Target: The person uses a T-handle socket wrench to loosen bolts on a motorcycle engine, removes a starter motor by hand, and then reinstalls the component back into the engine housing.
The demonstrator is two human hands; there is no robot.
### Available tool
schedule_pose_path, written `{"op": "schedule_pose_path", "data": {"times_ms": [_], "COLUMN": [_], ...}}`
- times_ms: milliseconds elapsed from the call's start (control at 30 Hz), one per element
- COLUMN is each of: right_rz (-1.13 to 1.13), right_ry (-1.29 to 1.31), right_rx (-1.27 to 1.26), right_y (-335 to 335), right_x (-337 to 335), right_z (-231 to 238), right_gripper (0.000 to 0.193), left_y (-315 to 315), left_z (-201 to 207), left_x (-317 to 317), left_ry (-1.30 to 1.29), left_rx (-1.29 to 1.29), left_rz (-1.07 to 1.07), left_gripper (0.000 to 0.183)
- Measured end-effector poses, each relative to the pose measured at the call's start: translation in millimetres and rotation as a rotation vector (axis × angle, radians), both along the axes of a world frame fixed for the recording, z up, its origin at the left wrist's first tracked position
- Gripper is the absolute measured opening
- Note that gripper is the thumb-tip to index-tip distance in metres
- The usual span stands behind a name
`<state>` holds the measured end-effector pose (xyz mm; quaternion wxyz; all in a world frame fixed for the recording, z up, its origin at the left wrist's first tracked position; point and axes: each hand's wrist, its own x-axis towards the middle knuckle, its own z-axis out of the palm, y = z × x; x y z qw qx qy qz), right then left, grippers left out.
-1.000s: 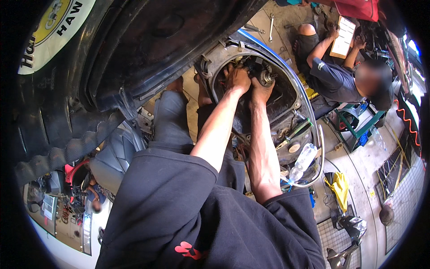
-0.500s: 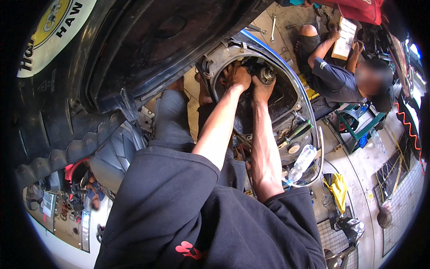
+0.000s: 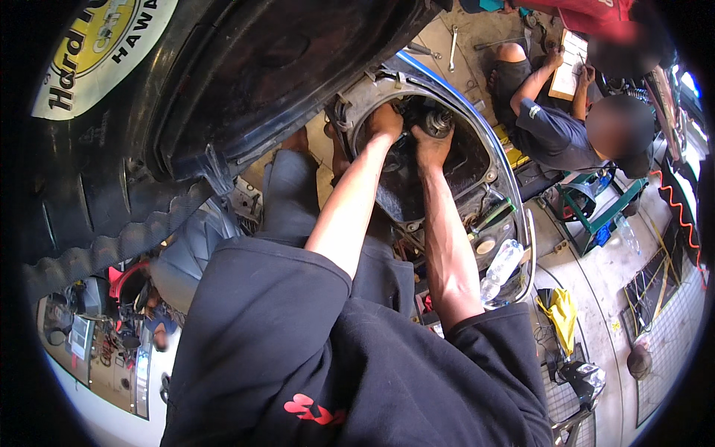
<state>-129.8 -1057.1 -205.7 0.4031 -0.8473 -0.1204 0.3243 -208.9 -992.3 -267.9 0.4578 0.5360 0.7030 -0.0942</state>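
Observation:
Both my hands reach into the dark storage well [image 3: 402, 205] of a scooter, whose seat [image 3: 253, 67] is raised at the upper left. At the well's left side, my left hand [image 3: 384, 122] has its fingers curled; what they hold is hidden in shadow. My right hand [image 3: 432, 149] is wrapped round a dark cylindrical part with a round metal end [image 3: 438, 124], which points up toward me. A blue-edged body panel [image 3: 497, 153] curves round the well on the right. On its ledge lie a green-handled tool [image 3: 494, 216] and a clear plastic bottle [image 3: 503, 268].
To the right, a person in a dark shirt [image 3: 558, 138] sits holding a clipboard [image 3: 570, 67]. Beyond the well, a wrench [image 3: 453, 48] lies on the floor. A green metal frame [image 3: 596, 205], a yellow cloth [image 3: 560, 316] and an orange coiled hose [image 3: 674, 212] are at the right.
My left hand has shifted left, away from my right hand. My right hand and the cylindrical part have moved slightly left. The view has shifted a little.

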Motion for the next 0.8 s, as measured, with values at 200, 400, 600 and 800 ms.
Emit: {"op": "schedule_pose_path", "data": {"times_ms": [200, 400, 600, 800], "right_rz": [0.01, 0.029, 0.018, 0.013], "right_ry": [0.0, -0.066, -0.035, 0.004], "right_rx": [-0.045, -0.115, -0.061, -0.039], "right_y": [-2, -10, 1, -5], "right_x": [0, 10, 7, 8], "right_z": [1, -9, 4, -10], "right_gripper": [0.071, 0.073, 0.075, 0.081], "left_y": [-21, 19, 20, 14], "left_z": [-11, 20, 4, 7], "left_x": [-14, -17, -28, -32], "left_ry": [0.22, -0.013, -0.081, -0.073], "left_rx": [0.217, -0.458, -0.47, -0.429], "left_rz": [-0.02, -0.001, -0.023, -0.007], "left_gripper": [0.027, 0.048, 0.05, 0.055]}}
